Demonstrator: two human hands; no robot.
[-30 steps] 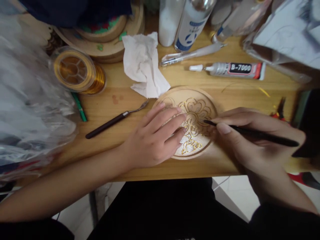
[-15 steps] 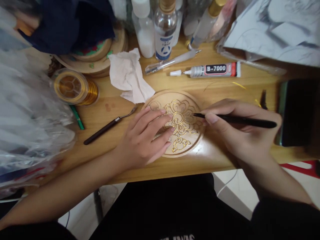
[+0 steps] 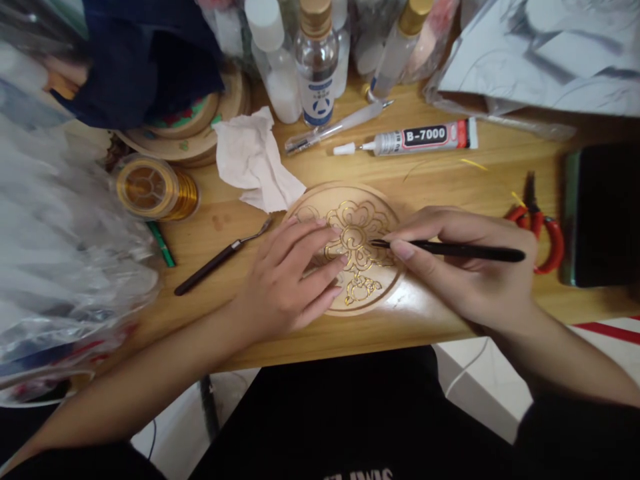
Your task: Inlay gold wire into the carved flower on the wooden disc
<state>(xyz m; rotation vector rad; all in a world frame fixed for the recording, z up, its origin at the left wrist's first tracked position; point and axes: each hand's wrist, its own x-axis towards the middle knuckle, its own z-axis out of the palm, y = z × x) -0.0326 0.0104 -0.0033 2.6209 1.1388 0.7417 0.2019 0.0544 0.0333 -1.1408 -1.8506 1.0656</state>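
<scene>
A round wooden disc [image 3: 370,301] lies near the table's front edge, with a flower and a smaller figure outlined in gold wire. My left hand [image 3: 293,277] rests flat over the disc's left part, fingers spread, holding nothing. In a pinch, my right hand [image 3: 465,267] holds slim black tweezers [image 3: 470,251] at the disc's right side. The tweezers' tips are at the right petals of the flower. Whether a bit of wire sits between the tips is too small to tell.
Behind the disc lie a crumpled tissue [image 3: 257,160], a pen [image 3: 340,127] and a glue tube [image 3: 425,138]. A dark-handled tool [image 3: 210,268] and a wire spool [image 3: 155,188] are at left. Red pliers [image 3: 537,223] and a phone [image 3: 600,217] are at right; bottles [image 3: 317,73] stand behind.
My right hand has moved left and slightly down with the tweezers, uncovering the red pliers. The view has shifted slightly. My left hand stays on the disc.
</scene>
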